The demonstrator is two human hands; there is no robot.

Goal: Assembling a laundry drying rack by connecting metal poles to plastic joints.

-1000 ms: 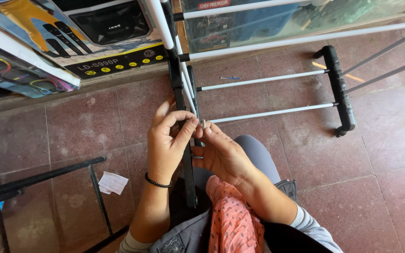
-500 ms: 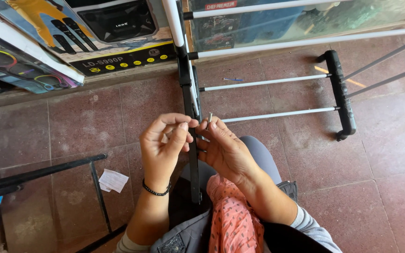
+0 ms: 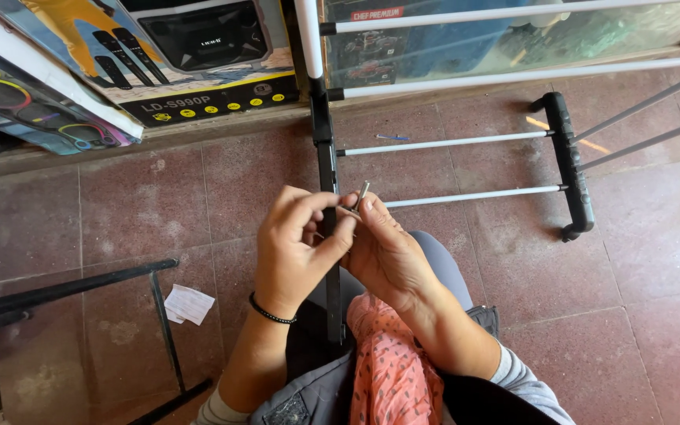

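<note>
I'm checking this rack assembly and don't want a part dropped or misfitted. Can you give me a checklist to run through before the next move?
1. Small metal screw pinched in the right hand fingertips: ok.
2. Left hand up beside it, fingers meeting the right hand's: ok.
3. Black upright bar within reach, directly behind both hands: ok.
4. White rods seated in the black end piece: ok, as far as visible.
5. Hole for the screw located on the bar: cannot tell, hands cover it.
6. Floor free of loose bits: not ok, a folded paper lies at left.
</note>
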